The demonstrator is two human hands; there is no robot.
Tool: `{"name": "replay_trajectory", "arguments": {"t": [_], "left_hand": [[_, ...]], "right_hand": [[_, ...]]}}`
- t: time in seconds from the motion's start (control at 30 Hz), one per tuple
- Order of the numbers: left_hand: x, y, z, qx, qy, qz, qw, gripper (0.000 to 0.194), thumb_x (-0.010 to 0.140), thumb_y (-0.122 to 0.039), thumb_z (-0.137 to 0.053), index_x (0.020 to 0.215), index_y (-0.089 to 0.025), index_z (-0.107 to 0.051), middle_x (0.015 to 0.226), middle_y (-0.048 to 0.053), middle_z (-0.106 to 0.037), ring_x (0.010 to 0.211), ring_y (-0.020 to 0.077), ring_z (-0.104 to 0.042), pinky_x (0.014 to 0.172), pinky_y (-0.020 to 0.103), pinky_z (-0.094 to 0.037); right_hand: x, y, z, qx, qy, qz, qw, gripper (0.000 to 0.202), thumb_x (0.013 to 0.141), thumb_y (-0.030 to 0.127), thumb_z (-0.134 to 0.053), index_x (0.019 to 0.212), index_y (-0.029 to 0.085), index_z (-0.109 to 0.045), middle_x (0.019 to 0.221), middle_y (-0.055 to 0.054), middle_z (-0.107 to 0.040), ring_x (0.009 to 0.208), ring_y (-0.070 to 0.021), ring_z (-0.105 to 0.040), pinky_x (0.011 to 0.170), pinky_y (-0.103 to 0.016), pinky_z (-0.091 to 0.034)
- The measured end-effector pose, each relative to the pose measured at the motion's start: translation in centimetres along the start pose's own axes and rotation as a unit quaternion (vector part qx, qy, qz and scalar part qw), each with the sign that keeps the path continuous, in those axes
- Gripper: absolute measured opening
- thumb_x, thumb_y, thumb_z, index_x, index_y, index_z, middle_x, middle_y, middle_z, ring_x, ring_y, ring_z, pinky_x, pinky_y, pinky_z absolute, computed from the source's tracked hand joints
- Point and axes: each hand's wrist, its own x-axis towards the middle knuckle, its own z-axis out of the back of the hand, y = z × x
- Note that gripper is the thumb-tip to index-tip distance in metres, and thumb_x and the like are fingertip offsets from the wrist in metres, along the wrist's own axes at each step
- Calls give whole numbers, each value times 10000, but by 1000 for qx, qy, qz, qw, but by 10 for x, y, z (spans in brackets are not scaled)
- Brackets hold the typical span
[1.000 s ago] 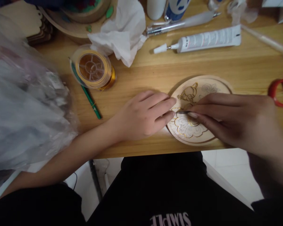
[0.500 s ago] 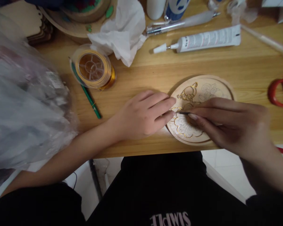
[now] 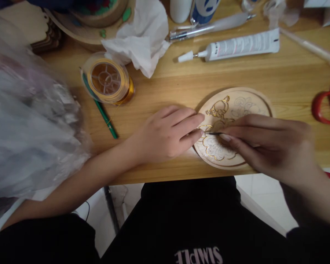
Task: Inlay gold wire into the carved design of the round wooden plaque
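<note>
A round wooden plaque [image 3: 253, 96] lies near the table's front edge, its face drawn with thin pencil lines, some of them traced in gold wire [image 3: 206, 151]. My right hand [image 3: 275, 146] pinches dark, fine-tipped tweezers [image 3: 215, 133], most of their length covered by my fingers. Their tip points left, over the gold wire beside my left fingertips. Lying flat with fingers stretched out, my left hand [image 3: 172, 134] rests its fingertips on the plaque's left rim. Whether a bit of wire sits in the tweezers is too small to tell.
A spool of gold wire [image 3: 108, 79] stands left of centre beside a green stick [image 3: 106, 119]. Behind lie crumpled tissue [image 3: 143, 36], a glue tube [image 3: 244, 44] and a clear pen [image 3: 209, 29]. Red-handled scissors [image 3: 323, 106] are right; a plastic bag [image 3: 30, 128] fills the left.
The tweezers' tip has shifted very slightly and looks thinner now. Both hands and the plaque stay practically in place.
</note>
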Motion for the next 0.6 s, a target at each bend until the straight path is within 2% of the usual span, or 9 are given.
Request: {"name": "replay_trajectory", "arguments": {"t": [0.2, 0.37, 0.6], "left_hand": [[0, 0, 0, 4, -6, -3, 1000, 184, 965, -203, -554, 1122, -110, -580, 1065, 79, -718, 984, 167, -683, 868, 302, -543], [0, 0, 0, 3, 1, -3, 1000, 186, 973, -207, -542, 1138, -131, -577, 1080, 68, -720, 1009, 168, -678, 880, 307, -537], [-2, 1, 0, -15, 4, -8, 1000, 183, 969, -191, -542, 1137, -128, -582, 1097, 72, -717, 1006, 170, -675, 891, 319, -537]], "right_hand": [[-2, -2, 2, 31, 17, 14, 999, 70, 817, 138, -721, 870, 177, -697, 773, -5, -695, 613, -109, -620, 507, -243, -442], [-1, 1, 5, 43, 32, 3, 999, 71, 870, 164, -671, 903, 226, -679, 789, 8, -698, 619, -110, -631, 512, -241, -456], [-2, -4, 1, -50, -25, 39, 998, 161, 843, 173, -713, 990, 227, -675, 833, 7, -721, 673, -123, -667, 504, -241, -455]]}}
